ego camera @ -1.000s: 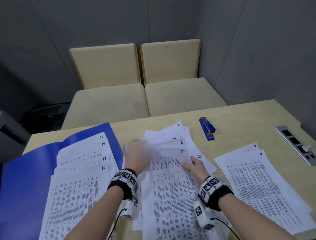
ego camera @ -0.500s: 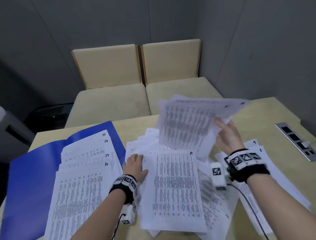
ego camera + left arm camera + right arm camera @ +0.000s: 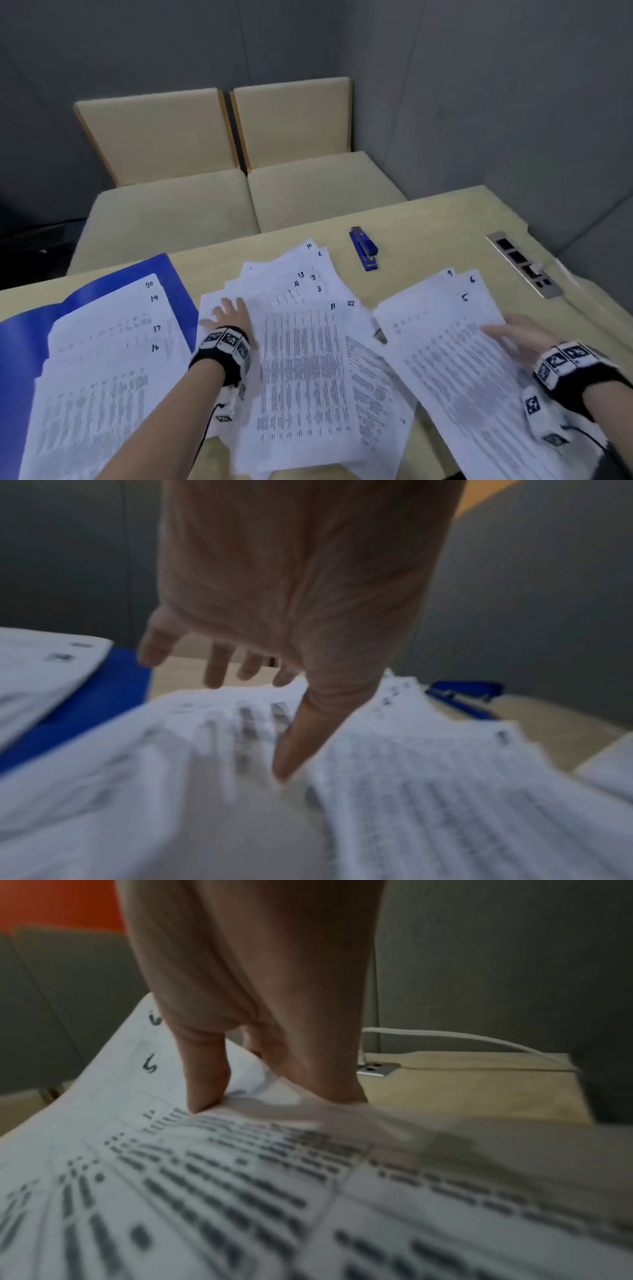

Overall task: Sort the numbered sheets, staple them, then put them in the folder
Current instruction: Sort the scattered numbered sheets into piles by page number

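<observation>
Plainly, the left hand lies flat on printed sheets; the right hand pinches sheet 5. Beyond both sits a blue stapler on the pale table.

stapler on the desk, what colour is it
Blue: the stapler has a dark tip at its near end; the head view shows it best.
</observation>
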`<action>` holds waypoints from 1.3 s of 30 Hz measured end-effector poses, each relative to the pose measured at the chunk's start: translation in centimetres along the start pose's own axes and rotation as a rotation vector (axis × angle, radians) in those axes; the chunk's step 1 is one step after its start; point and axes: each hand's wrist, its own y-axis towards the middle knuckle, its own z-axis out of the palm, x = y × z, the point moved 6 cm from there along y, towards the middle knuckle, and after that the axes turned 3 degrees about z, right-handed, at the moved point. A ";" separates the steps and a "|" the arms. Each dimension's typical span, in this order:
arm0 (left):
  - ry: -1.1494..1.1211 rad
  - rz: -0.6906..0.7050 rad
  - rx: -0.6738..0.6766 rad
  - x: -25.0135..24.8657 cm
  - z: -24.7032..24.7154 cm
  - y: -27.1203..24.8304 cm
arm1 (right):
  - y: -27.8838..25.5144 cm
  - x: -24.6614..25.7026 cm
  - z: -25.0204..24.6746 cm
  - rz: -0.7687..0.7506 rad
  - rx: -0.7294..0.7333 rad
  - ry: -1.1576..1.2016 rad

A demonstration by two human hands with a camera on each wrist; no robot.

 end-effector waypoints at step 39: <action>0.053 0.735 -0.098 -32.5 1.3 -1.6 | 7.9 5.5 -1.1 -0.162 -0.471 -0.686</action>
